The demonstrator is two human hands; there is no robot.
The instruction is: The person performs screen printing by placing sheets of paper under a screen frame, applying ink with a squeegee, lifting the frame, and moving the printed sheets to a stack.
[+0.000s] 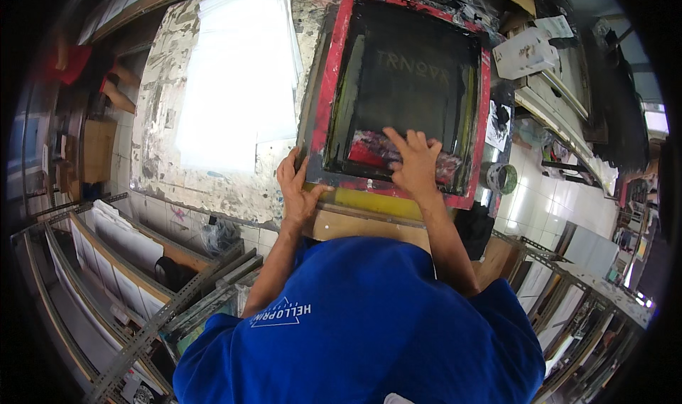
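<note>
A red-bordered screen frame [332, 77] lay in front of the person. Inside its near end, the right hand [416, 164], fingers partly spread, covered a paint-smeared red bar [367, 149]; its grip was unclear. The left hand [298, 189], loosely open, met the frame's near-left corner. Leftward, white sheets [238, 84] covered a stained tabletop [160, 138].

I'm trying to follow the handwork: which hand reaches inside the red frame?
The right hand: it is over the dark screen within the red frame. The left hand instead is at the frame's near left corner.
</note>
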